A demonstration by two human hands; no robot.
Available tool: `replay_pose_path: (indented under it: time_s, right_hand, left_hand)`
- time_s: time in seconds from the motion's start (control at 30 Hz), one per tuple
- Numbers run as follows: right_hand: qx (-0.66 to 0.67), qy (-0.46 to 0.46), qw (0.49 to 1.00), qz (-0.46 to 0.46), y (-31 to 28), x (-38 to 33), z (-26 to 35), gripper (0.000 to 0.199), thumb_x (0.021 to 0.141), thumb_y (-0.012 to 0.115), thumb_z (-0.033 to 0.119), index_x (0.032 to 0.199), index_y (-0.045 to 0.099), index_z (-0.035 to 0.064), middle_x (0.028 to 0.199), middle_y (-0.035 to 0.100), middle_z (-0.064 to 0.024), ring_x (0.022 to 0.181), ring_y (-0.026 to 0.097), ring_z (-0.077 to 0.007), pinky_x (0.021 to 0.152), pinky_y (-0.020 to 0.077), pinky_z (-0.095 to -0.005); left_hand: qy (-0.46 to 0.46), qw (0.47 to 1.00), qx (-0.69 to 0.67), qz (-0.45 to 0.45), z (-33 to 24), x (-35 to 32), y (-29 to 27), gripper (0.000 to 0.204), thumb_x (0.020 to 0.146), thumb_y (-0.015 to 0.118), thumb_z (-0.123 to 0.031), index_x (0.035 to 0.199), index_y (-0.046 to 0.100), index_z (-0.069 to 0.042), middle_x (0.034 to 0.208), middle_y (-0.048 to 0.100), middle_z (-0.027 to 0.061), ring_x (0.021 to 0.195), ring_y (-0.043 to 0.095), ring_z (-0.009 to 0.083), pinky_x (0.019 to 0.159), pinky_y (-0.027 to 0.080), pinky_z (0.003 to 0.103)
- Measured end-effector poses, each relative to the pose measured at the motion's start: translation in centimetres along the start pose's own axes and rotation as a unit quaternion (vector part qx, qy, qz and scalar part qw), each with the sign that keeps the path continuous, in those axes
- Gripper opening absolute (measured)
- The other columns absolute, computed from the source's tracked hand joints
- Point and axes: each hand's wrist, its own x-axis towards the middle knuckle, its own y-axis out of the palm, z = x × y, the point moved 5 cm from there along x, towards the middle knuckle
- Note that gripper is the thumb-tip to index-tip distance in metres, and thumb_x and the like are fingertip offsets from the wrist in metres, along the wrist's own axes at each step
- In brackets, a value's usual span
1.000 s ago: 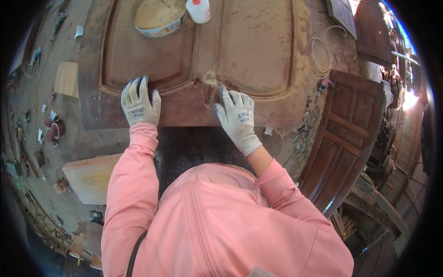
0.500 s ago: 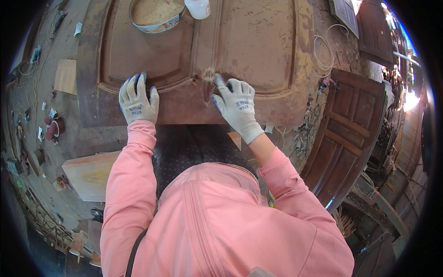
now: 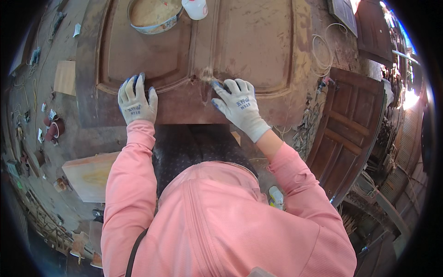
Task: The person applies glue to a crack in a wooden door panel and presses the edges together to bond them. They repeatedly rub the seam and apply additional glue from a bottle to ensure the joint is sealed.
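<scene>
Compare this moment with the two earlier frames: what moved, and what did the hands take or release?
The right hand shifted a little along the moulding of the brown wooden door, toward the pale patch at the centre rail. Nothing was picked up or released. The left hand stayed flat on the lower rail; the round bowl and white container kept their places.

Gloved hands: two, left hand (image 3: 136,102) and right hand (image 3: 240,107)
Doors: two, flat door (image 3: 258,41), standing door (image 3: 353,124)
Bowls: one (image 3: 154,16)
White bottles: one (image 3: 195,8)
</scene>
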Motion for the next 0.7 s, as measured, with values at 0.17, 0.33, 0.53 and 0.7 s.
replay_pose_path:
  time_s: [0.17,0.33,0.53,0.7]
  right_hand:
    - [0.025,0.014,0.998,-0.050,-0.9,1.0,-0.3,0.051,0.095,0.070,0.040,0.141,0.065,0.0190,0.124,0.058,-0.0076,0.123,0.052,-0.0309,0.106,0.0406,-0.0496]
    - [0.070,0.033,0.997,0.014,-0.1,0.2,-1.3,0.051,0.096,0.069,0.039,0.142,0.064,0.0197,0.130,0.058,-0.0093,0.127,0.051,-0.0344,0.109,0.0395,-0.0519]
    - [0.075,0.040,0.995,-0.047,-0.3,0.2,-0.2,0.047,0.091,0.074,0.037,0.134,0.067,0.0175,0.125,0.058,-0.0093,0.127,0.050,-0.0344,0.109,0.0376,-0.0534]
    - [0.062,0.051,0.995,-0.058,0.4,-0.7,0.9,0.060,0.091,0.072,0.044,0.145,0.062,0.0187,0.139,0.052,-0.0137,0.135,0.043,-0.0391,0.114,0.0345,-0.0579]
  left_hand:
    - [0.006,1.000,0.000,-0.007,0.0,0.2,-0.1,0.052,0.094,0.070,-0.031,0.142,0.062,-0.014,0.139,0.059,0.0117,0.134,0.052,0.0338,0.117,0.040,0.052]
    - [0.000,1.000,0.002,0.000,0.0,0.0,-0.3,0.052,0.094,0.070,-0.031,0.142,0.063,-0.014,0.139,0.059,0.0118,0.134,0.052,0.0345,0.116,0.040,0.052]
    - [0.000,1.000,-0.003,-0.001,-0.1,0.1,-0.2,0.051,0.093,0.070,-0.030,0.141,0.063,-0.014,0.139,0.059,0.0118,0.134,0.052,0.0348,0.116,0.040,0.052]
    - [-0.003,1.000,-0.002,0.000,-0.2,0.0,-0.3,0.051,0.094,0.070,-0.030,0.142,0.063,-0.014,0.139,0.059,0.0120,0.134,0.052,0.0348,0.116,0.040,0.052]
